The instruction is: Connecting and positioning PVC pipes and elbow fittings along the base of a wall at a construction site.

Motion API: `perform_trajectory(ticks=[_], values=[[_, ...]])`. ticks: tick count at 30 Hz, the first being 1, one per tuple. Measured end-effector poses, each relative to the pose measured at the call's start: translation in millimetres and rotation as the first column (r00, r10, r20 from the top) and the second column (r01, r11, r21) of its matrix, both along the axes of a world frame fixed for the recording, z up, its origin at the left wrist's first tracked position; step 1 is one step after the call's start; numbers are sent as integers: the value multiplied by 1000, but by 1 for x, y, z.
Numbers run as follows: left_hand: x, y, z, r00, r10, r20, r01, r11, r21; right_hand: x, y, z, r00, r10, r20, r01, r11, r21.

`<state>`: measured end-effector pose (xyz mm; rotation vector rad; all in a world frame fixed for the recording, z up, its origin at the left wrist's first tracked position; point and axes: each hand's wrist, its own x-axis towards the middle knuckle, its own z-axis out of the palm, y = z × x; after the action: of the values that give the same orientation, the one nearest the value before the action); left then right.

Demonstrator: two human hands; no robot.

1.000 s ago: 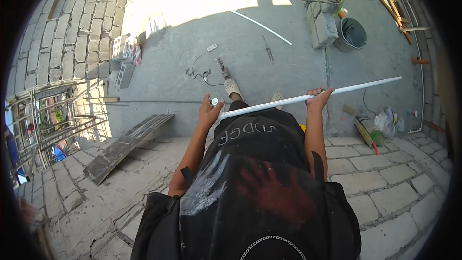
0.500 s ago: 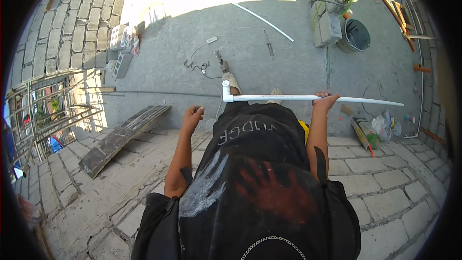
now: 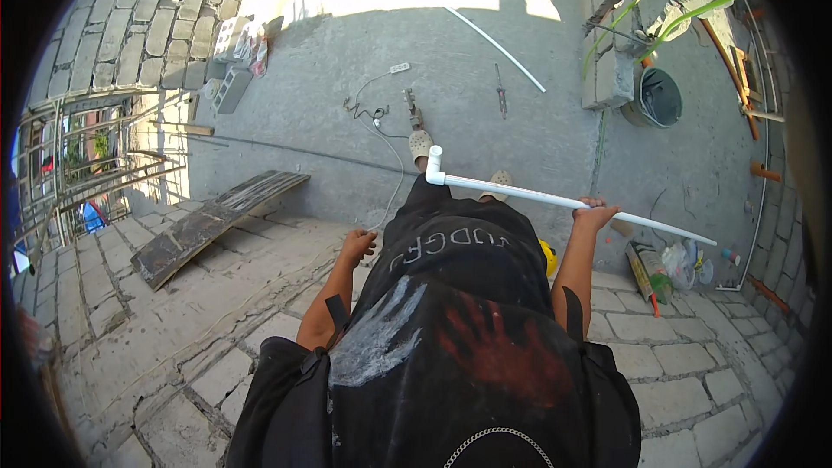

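Observation:
My right hand [image 3: 594, 213] grips a long white plastic pipe [image 3: 555, 199] near its middle, held roughly level in front of my waist. An elbow fitting [image 3: 432, 163] caps the pipe's left end. My left hand [image 3: 356, 245] hangs free beside my hip, fingers loosely curled, holding nothing. I stand at the edge of a stone-block ledge, looking down past my black apron at a concrete floor below.
A dark wooden plank [image 3: 212, 221] lies on the ledge at left. Below are a second white pipe [image 3: 496, 48], a cable with a socket strip [image 3: 381, 95], hand tools, a grey bucket [image 3: 656, 97], concrete blocks [image 3: 613, 78] and plastic litter [image 3: 685, 262] at right.
My left hand let go of the pipe's elbow end and dropped to my side. My right hand alone now carries the pipe, which tilted from rising rightward to sloping down rightward.

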<state>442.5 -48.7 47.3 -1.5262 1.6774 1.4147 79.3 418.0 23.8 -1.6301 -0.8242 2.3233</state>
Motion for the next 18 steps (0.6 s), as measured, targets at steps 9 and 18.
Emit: perform_trajectory(ticks=[9, 18], values=[[-71, 5, 9, 979, 7, -202, -18, 998, -55, 9, 14, -9, 995, 86, 55, -88, 995, 39], [-78, 49, -33, 938, 99, -332, -103, 995, 7, -1, 45, 6, 978, 185, 92, -194, 976, 97]])
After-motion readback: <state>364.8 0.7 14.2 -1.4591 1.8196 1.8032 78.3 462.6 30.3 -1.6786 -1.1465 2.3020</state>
